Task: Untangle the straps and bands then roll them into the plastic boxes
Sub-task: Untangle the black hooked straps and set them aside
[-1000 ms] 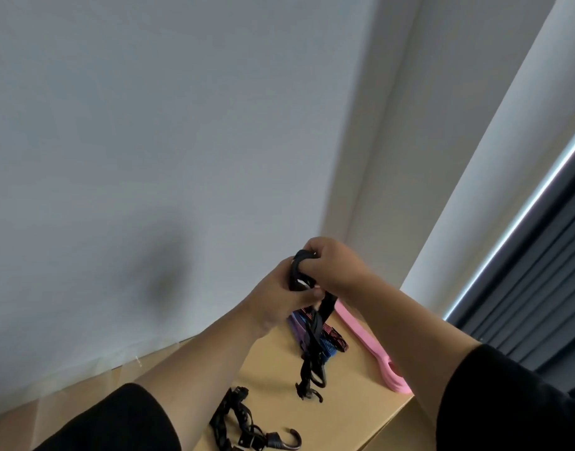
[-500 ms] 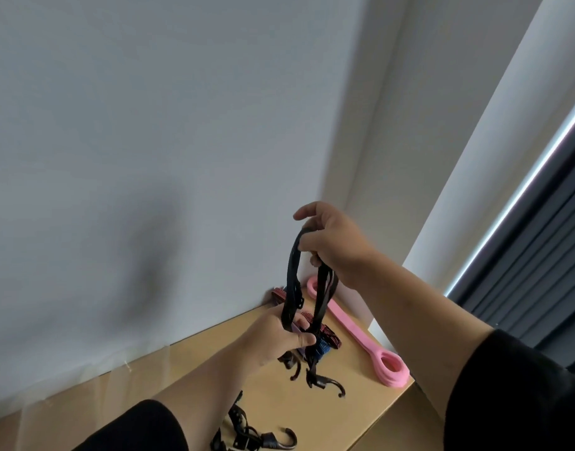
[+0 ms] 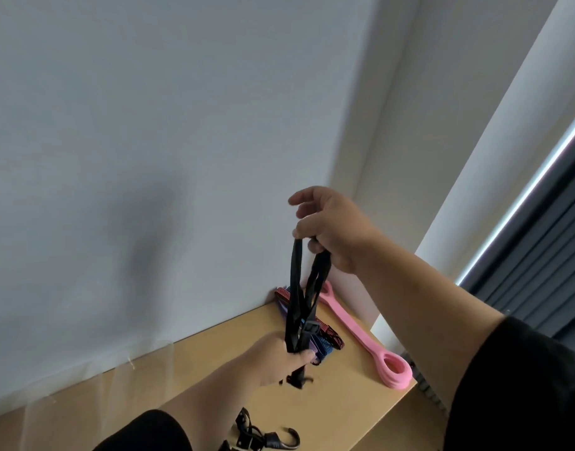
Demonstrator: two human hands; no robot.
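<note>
A light wooden table [image 3: 344,415] stood against the wall. A pink band [image 3: 361,336] lay along its right edge, striped red, blue and purple bands [image 3: 328,341] in the far corner, and a black hooked strap [image 3: 266,439] at the near edge

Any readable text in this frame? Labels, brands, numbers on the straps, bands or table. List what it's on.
None readable.
black strap, held between the right hand and left hand: no print visible.
pink band on the table: plain, no marking.
striped bands behind the strap: woven pattern only, no lettering.
hooked cord at the bottom edge: too small and dark to tell.
</note>
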